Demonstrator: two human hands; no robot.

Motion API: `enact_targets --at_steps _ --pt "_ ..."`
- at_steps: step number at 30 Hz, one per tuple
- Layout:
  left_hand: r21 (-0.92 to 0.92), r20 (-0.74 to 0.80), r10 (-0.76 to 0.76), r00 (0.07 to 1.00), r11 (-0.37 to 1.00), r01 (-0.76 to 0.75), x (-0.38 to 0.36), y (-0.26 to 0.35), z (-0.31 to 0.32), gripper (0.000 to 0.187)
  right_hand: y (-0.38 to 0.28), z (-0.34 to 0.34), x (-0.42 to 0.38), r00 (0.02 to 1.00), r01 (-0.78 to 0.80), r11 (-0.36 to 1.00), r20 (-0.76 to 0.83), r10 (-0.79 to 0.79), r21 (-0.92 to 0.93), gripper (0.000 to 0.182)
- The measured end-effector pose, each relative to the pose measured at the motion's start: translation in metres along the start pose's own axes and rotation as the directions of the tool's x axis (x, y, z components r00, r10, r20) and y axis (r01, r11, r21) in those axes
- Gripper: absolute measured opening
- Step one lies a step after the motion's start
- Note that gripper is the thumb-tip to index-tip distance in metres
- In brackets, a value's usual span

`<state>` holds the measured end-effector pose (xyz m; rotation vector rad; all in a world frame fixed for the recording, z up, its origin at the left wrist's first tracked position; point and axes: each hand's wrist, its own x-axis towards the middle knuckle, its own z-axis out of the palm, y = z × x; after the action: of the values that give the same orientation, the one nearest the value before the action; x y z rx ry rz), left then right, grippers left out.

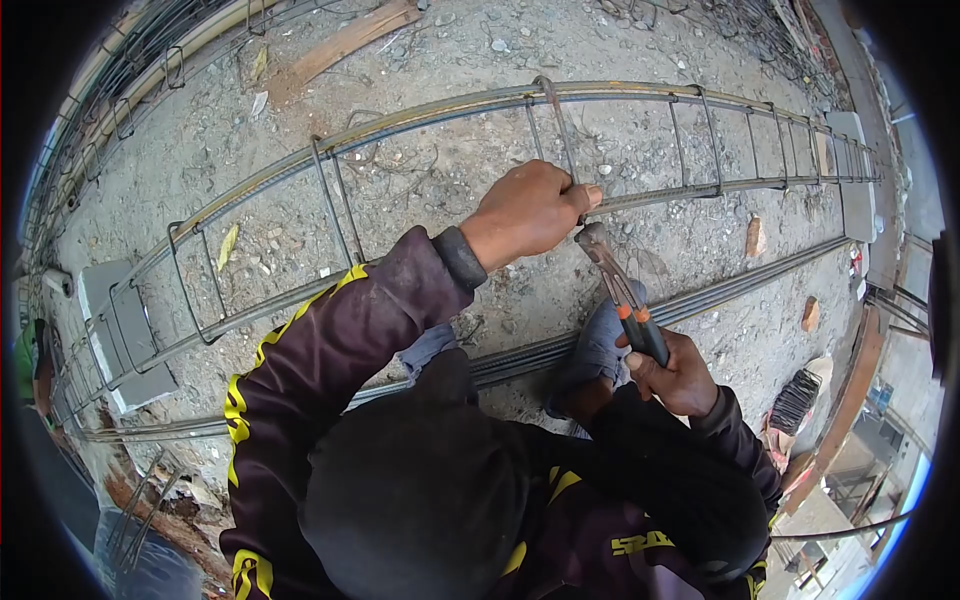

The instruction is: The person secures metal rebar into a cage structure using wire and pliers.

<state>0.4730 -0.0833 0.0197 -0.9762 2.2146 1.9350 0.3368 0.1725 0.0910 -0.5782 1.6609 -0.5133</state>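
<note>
A long rebar cage (655, 196) crosses in front of me, its bars joined by square wire stirrups (714, 140). My left hand (535, 208) is closed round the near bar where a stirrup meets it, thumb pointing right. Just below that hand are the jaws of steel pincers (612, 272) with black and orange grips. My right hand (678, 375) is wrapped round those grips, holding the pincers pointed up at the joint. The spot where the jaws meet the joint is partly hidden by the left hand.
A bundle of loose rebar (520, 362) runs past my legs. Grey blocks (125, 335) support the cage's left end, and another block (856, 190) its right. A wood plank (350, 42) lies behind. Black wire pieces (797, 402) rest on a sack at right. Another person is at far left.
</note>
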Motion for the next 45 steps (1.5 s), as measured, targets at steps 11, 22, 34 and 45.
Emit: enact_targets --at_steps 11,22,34,45 --pt "0.102 -0.066 0.026 0.998 0.995 -0.019 0.001 -0.009 0.007 0.058 -0.019 -0.008 0.009 0.962 -0.177 0.951 0.249 0.113 0.253 0.046" --pt "0.111 -0.083 0.08 0.993 0.991 -0.071 0.003 -0.012 0.009 0.057 -0.016 -0.014 0.006 0.777 -0.004 0.342 -0.218 -0.591 -0.94 0.05" --pt "0.07 -0.033 -0.026 0.999 0.997 0.028 -0.008 -0.007 -0.006 0.051 0.063 0.025 0.057 0.963 0.204 0.979 -0.181 -0.202 -0.01 0.019" --pt "0.326 -0.186 0.201 0.962 0.936 -0.132 -0.024 0.004 -0.002 0.038 0.06 0.016 0.06 0.986 0.166 0.978 -0.04 -0.163 0.123 0.022"
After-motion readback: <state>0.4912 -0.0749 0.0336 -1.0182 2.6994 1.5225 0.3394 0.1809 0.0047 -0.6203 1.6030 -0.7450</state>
